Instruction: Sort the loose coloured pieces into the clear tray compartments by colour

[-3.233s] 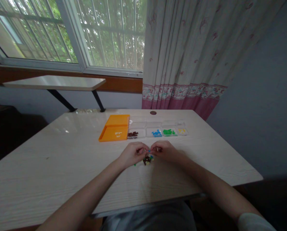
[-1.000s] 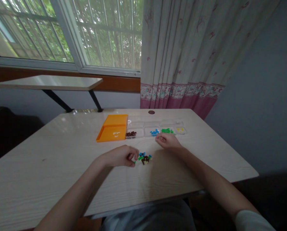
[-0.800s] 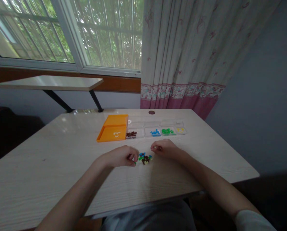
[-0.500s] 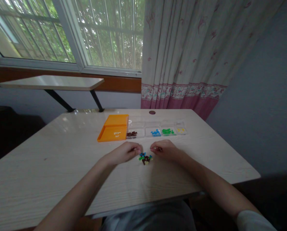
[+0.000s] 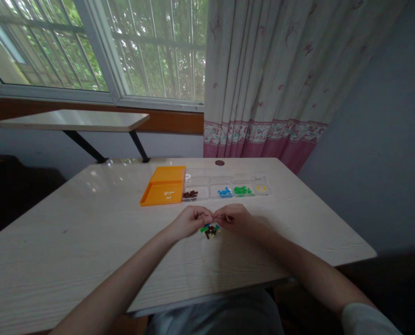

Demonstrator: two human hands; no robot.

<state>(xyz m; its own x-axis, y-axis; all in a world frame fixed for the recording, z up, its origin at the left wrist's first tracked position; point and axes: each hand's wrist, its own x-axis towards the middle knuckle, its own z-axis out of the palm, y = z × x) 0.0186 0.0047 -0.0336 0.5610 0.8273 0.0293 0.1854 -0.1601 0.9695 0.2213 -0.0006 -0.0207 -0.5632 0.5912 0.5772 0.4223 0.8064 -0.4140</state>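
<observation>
My left hand (image 5: 193, 219) and my right hand (image 5: 237, 217) meet at the fingertips above the middle of the table. Both are pinched closed. A tiny greenish bit shows where the fingertips touch, too small to name. Just below them lies a cluster of small building pieces (image 5: 211, 231) in brown, green, blue and pale yellow. My left fingers cover part of its far side, and I cannot tell whether they touch it.
Beyond my hands, a clear compartment box (image 5: 208, 191) holds brown pieces (image 5: 190, 195), blue pieces (image 5: 225, 192), green pieces (image 5: 242, 190) and yellow pieces (image 5: 261, 188). Left of it lies an open orange case (image 5: 154, 194) with several white pieces (image 5: 168, 193). A raised shelf (image 5: 78, 120) stands at the back left.
My left hand has moved right, over the far side of the cluster, and its fingertips now meet those of my right hand, which has shifted slightly left.
</observation>
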